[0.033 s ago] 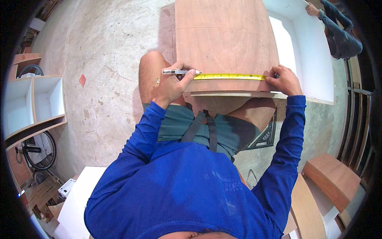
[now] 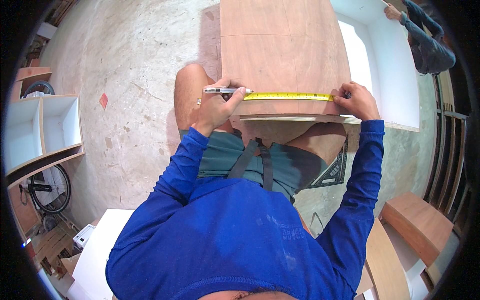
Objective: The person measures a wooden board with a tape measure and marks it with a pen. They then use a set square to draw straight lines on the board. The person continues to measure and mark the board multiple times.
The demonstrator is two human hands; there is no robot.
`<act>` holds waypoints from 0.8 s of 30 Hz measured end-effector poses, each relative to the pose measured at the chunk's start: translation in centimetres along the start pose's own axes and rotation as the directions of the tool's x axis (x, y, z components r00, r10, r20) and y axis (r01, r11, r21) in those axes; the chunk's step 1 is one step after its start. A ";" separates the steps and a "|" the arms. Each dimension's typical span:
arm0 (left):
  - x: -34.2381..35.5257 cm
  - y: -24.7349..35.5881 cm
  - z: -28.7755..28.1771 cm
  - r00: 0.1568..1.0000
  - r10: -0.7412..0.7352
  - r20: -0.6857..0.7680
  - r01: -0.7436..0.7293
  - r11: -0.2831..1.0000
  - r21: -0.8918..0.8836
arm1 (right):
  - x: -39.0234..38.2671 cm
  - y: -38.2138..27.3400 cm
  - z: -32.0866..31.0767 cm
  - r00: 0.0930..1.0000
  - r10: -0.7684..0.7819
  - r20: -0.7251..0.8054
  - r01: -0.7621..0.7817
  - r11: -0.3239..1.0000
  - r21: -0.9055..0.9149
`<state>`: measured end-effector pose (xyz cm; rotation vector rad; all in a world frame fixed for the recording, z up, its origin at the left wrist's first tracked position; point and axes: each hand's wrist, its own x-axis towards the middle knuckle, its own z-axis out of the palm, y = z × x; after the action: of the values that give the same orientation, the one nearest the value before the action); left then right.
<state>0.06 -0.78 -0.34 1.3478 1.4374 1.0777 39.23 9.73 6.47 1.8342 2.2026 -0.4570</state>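
Yellow measuring tape (image 2: 287, 95), pinched by the right hand (image 2: 360, 101) at three o'clock, left hand (image 2: 217, 108) clamping a clear-barrelled pen (image 2: 212, 90) at nine, wants lying taut across that pinkish-brown wooden panel (image 2: 270, 57).

Left hand (image 2: 217, 107) curled, right hand (image 2: 360, 101) pinched (well apart, roughly level); left forearm (image 2: 183, 159) angled inward, right forearm (image 2: 368, 160) nearly straight ahead.

Yellow tape (image 2: 287, 95) stretches across the brown wooden panel (image 2: 270, 60), pen (image 2: 218, 90) at its left end.
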 end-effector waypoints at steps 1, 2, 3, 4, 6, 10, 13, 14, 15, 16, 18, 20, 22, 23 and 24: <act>-0.1 0.0 0.0 1.000 0.003 0.000 -0.003 1.000 0.016 | 0.0 0.0 0.0 1.000 0.001 -0.001 -0.001 1.000 -0.006; 0.5 -0.1 -0.1 1.000 0.014 0.003 -0.014 0.999 0.031 | 0.4 0.0 0.0 1.000 0.005 -0.013 -0.005 1.000 -0.008; 0.5 -0.1 -0.1 1.000 0.012 0.008 -0.013 0.999 0.038 | 0.4 0.1 0.1 1.000 0.010 -0.012 -0.010 1.000 -0.007; 0.5 -0.1 -0.1 1.000 0.021 0.006 -0.021 0.999 0.045 | 0.5 0.1 0.1 1.000 0.008 -0.014 -0.008 1.000 -0.014; 0.5 0.0 -0.1 0.999 0.034 0.005 -0.034 0.999 0.036 | 0.5 0.1 0.1 1.000 0.009 -0.021 -0.009 1.000 -0.020; 0.4 0.2 -0.1 0.999 0.032 -0.012 -0.032 0.999 0.026 | 0.5 0.0 0.1 1.000 0.011 -0.013 -0.011 1.000 -0.004; 0.5 0.2 -0.3 1.000 0.024 -0.016 -0.024 1.000 0.007 | 0.5 0.0 0.0 1.000 0.016 -0.008 -0.016 1.000 -0.002; 0.5 0.2 -0.4 0.999 0.032 -0.012 -0.031 0.999 0.013 | 0.5 0.0 0.0 1.000 0.013 -0.011 -0.013 1.000 -0.004; 0.6 0.1 -0.4 0.999 0.040 -0.008 -0.040 0.999 0.018 | 0.5 0.0 0.1 1.000 0.012 -0.014 -0.012 1.000 0.003; 0.5 0.1 -0.5 0.999 0.042 -0.015 -0.042 0.999 0.021 | 0.5 0.0 0.0 1.000 0.008 -0.015 -0.008 1.000 -0.005; 0.5 0.1 -0.5 0.998 0.051 -0.030 -0.050 0.999 0.019 | 0.5 0.0 0.1 1.000 0.003 -0.019 -0.003 1.000 0.002; 0.5 0.0 -0.5 0.997 0.061 -0.039 -0.060 0.998 0.028 | 0.5 0.1 0.1 1.000 0.001 -0.015 -0.001 1.000 -0.008; 0.5 -0.1 -0.6 0.998 0.057 -0.041 -0.056 0.998 0.023 | 0.6 0.1 0.1 1.000 0.003 -0.012 -0.003 1.000 -0.011; 0.5 -0.1 -0.6 0.998 0.045 -0.039 -0.045 0.999 0.017 | 0.6 0.1 0.1 1.000 0.006 -0.011 -0.006 1.000 -0.011; 0.5 -0.2 -0.7 0.999 0.034 -0.036 -0.034 0.999 0.011 | 0.6 0.1 0.1 1.000 0.005 -0.012 -0.005 1.000 -0.003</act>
<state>-0.63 -0.35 -0.34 1.3706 1.4532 1.1235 39.23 10.27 6.16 1.8456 2.2045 -0.4423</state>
